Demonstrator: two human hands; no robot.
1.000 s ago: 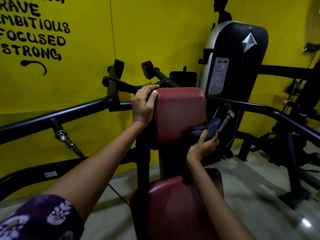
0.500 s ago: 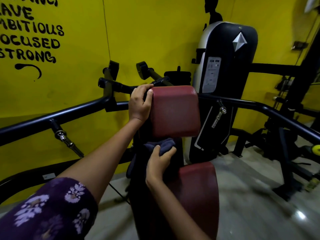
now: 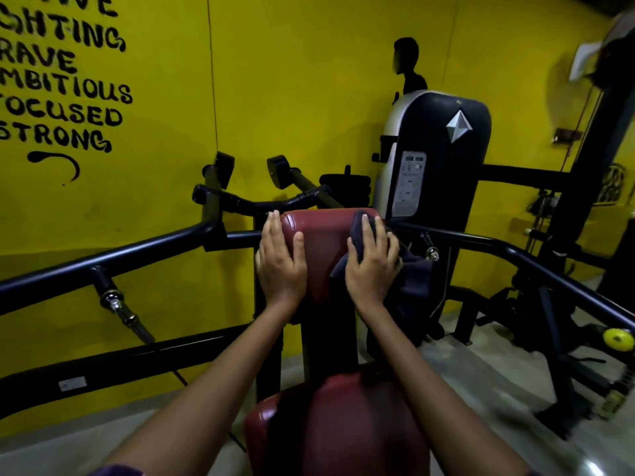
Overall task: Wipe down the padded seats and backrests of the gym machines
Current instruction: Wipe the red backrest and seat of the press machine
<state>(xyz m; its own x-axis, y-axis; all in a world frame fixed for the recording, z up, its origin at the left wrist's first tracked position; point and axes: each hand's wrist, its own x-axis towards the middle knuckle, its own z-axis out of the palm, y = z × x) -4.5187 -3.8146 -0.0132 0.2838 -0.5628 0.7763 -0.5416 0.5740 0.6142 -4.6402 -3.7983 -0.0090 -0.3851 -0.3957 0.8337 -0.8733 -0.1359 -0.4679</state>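
A grey polished floor (image 3: pixel 446 389) is seen across the lower part of the view, brightest towards five o'clock where a glare spot is caught. The black frame of the gym machine (image 3: pixel 113 367) is stood on it, its base rail laid towards nine o'clock along the yellow wall (image 3: pixel 309 97). Towards three o'clock the black feet of a second machine (image 3: pixel 556 400) are planted on it, with a yellow disc (image 3: pixel 616 339) just above them.

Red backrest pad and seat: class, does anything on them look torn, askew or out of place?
Nothing stands out. The backrest pad sits square and looks intact, with the left hand on its left edge and the right hand pressing the dark cloth on its right side. The seat looks whole.
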